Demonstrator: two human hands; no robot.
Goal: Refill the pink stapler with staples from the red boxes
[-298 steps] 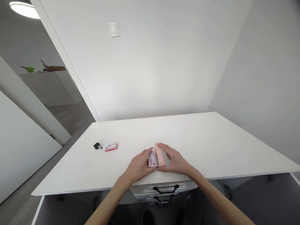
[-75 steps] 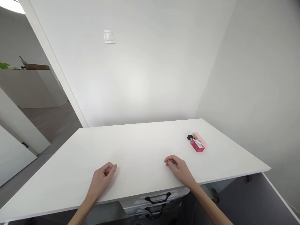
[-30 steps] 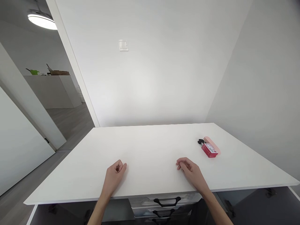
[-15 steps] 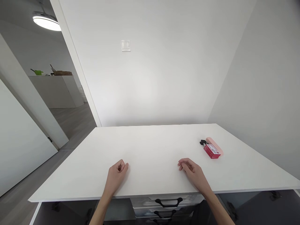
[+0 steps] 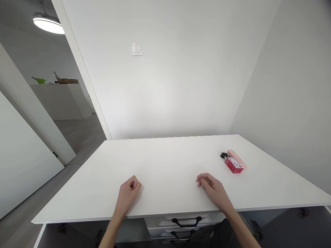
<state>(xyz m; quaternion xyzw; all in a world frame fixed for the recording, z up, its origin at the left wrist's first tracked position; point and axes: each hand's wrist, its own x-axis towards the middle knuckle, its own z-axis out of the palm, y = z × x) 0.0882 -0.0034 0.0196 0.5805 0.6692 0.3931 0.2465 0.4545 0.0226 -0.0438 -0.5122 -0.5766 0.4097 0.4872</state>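
Note:
My left hand (image 5: 129, 191) rests as a loose fist on the white tabletop (image 5: 165, 162), left of the middle; nothing shows in its curled fingers. On the right, my right hand (image 5: 210, 187) also lies on the top, fingers loosely curled with the thumb against them and nothing visible inside. Beyond it sits a small red and white box (image 5: 234, 165), the object nearest that hand but apart from it. A long pink case (image 5: 237, 158) lies behind the box, touching or very close. Partly hidden beside them is a black-handled item (image 5: 224, 155) with a bit of metal showing.
Below the front edge are drawers with black handles (image 5: 186, 222), flanked by dark open compartments. A white wall with a light switch (image 5: 137, 49) stands behind. At left, a door (image 5: 23, 155) and doorway show another room with a cabinet (image 5: 55, 101).
The view has shifted very slightly. Both hands and the items on the tabletop keep their places.

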